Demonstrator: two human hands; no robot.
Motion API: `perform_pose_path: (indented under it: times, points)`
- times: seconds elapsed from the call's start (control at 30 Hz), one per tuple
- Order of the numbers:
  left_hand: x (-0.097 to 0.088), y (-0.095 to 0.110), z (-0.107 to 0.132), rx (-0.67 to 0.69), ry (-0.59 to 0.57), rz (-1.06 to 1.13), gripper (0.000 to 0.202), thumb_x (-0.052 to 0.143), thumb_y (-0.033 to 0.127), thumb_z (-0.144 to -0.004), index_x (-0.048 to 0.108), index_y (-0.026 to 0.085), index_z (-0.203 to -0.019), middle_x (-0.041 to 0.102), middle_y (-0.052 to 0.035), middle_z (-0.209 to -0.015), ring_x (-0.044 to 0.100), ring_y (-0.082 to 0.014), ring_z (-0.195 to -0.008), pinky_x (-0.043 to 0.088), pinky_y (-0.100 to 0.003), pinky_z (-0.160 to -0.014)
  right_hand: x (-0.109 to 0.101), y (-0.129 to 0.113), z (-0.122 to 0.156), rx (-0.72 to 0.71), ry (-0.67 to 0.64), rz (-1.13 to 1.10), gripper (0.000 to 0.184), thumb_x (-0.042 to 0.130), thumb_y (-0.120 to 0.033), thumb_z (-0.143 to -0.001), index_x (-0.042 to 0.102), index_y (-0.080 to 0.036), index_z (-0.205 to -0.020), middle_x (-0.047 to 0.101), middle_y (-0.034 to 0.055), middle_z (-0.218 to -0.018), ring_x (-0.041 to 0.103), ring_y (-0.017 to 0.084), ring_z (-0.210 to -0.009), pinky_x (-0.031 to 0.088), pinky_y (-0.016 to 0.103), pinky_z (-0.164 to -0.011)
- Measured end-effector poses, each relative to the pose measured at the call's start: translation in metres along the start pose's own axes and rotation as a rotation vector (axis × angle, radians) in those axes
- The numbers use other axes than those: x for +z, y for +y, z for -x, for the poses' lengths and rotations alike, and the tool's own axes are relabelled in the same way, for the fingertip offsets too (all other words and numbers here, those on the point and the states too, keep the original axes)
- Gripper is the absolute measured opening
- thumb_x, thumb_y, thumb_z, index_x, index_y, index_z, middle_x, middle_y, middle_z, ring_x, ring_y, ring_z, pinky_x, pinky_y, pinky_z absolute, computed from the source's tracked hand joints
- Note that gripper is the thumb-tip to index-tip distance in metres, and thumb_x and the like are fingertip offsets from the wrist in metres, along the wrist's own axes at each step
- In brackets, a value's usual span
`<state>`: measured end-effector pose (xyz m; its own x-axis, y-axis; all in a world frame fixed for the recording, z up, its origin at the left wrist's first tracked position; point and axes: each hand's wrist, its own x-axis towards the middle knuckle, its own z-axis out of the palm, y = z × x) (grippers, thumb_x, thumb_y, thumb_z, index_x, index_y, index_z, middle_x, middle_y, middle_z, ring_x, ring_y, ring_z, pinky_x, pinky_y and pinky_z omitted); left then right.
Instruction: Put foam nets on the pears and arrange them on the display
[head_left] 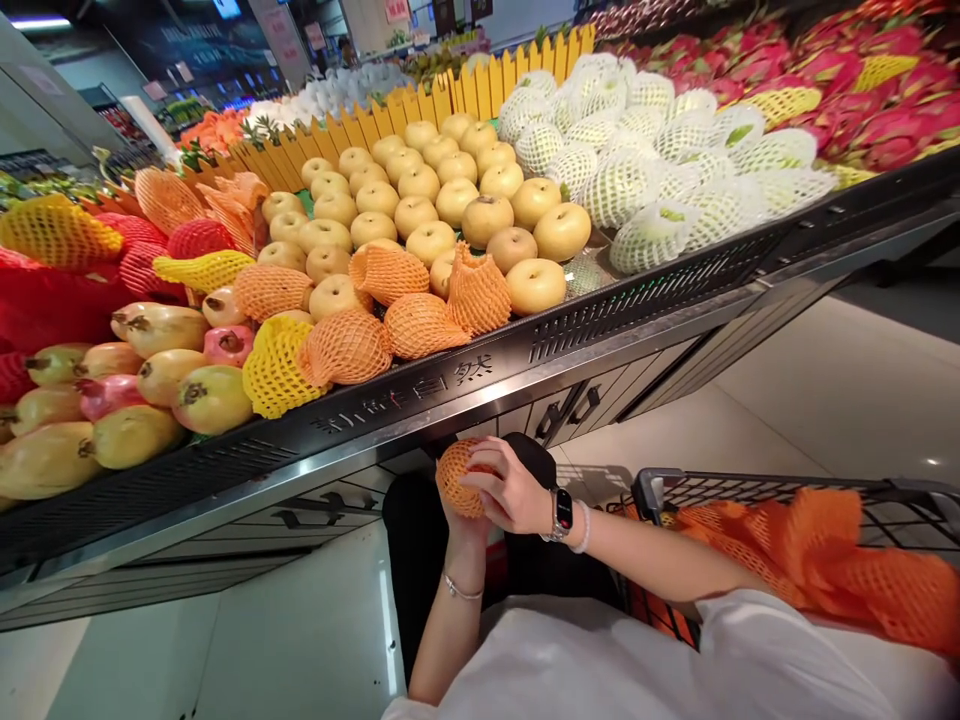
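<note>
The netted fruit [459,475], in an orange sleeve, is in front of the stand [510,345], off its near edge and lower than its rim. The left hand [465,530] supports it from below, curved about its underside; much of this hand is hidden, so how tightly its fingers close cannot be told. The right hand [517,490] is half curled, its bent fingers touching the near side of the sleeve; whether they grip it cannot be told. A watch [562,512] is on the right wrist, a bracelet [461,590] on the left.

Bare pears [454,203] fill the middle of the stand, with orange-sleeved fruits [424,325] along its near edge. Pomegranates [214,400] lie at the stand's left, white-sleeved fruits [619,190] right of its middle, and dragon fruits [885,140] at its far right. A cart [652,480] stands before the stand, on the person's right, holding orange netting [787,550].
</note>
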<state>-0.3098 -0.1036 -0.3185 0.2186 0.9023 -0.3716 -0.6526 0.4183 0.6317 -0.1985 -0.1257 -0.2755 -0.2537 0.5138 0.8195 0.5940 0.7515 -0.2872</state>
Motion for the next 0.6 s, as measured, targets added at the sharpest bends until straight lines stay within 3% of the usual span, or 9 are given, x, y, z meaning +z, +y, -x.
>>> perform_pose_path:
  times: [0.1,0.17,0.27,0.37,0.5,0.6]
  points:
    - [0.004,0.014,0.003,-0.075,-0.007,0.130,0.051,0.035,0.059,-0.090,0.066,0.019,-0.095,0.068,-0.0082,-0.103,0.064,-0.0212,-0.100,0.052,-0.033,-0.089,-0.004,0.000,0.003,0.096,-0.095,-0.011,0.035,0.043,-0.026,-0.091,0.044,-0.020,-0.126,0.041,0.0160,-0.130,0.033,0.033,-0.133,0.032,0.063,-0.106]
    - [0.008,0.024,0.007,-0.070,0.041,0.168,0.054,0.037,0.063,-0.086,0.066,0.019,-0.096,0.067,-0.0093,-0.104,0.063,-0.0239,-0.100,0.052,-0.037,-0.088,-0.005,0.000,0.005,0.153,-0.134,-0.053,0.049,0.047,-0.043,-0.093,0.036,-0.021,-0.135,0.027,0.0183,-0.144,0.021,0.036,-0.140,0.027,0.065,-0.109]
    - [0.012,0.033,0.013,0.032,0.162,0.177,0.058,0.041,0.069,-0.079,0.064,0.020,-0.098,0.065,-0.0099,-0.105,0.061,-0.0274,-0.102,0.052,-0.040,-0.086,-0.001,0.001,0.006,0.241,-0.159,-0.143,0.087,0.060,-0.062,-0.080,0.019,-0.023,-0.146,0.008,0.0197,-0.152,0.012,0.038,-0.144,0.029,0.061,-0.110]
    - [0.015,0.036,0.017,0.210,0.152,0.188,0.053,0.044,0.070,-0.077,0.063,0.024,-0.096,0.063,-0.0053,-0.109,0.058,-0.0259,-0.107,0.050,-0.039,-0.089,0.008,0.001,0.010,0.281,-0.178,-0.215,0.111,0.073,-0.061,-0.067,0.008,-0.025,-0.149,-0.001,0.0196,-0.154,0.008,0.038,-0.145,0.032,0.057,-0.110]
    - [0.016,0.029,0.022,0.261,0.109,0.226,0.035,0.049,0.059,-0.081,0.062,0.026,-0.087,0.064,-0.0004,-0.104,0.058,-0.0216,-0.107,0.046,-0.034,-0.094,0.017,-0.001,0.015,0.249,-0.135,-0.301,0.121,0.085,-0.052,-0.058,0.006,-0.029,-0.147,0.000,0.0179,-0.154,0.017,0.036,-0.143,0.033,0.052,-0.111]
    - [0.017,0.021,0.024,0.208,0.138,0.195,0.033,0.051,0.056,-0.082,0.063,0.027,-0.089,0.065,-0.0005,-0.104,0.058,-0.0214,-0.107,0.045,-0.034,-0.094,0.016,-0.002,0.016,0.285,-0.068,-0.392,0.111,0.086,-0.047,-0.057,0.017,-0.029,-0.142,0.019,0.0169,-0.148,0.027,0.034,-0.139,0.034,0.051,-0.110]
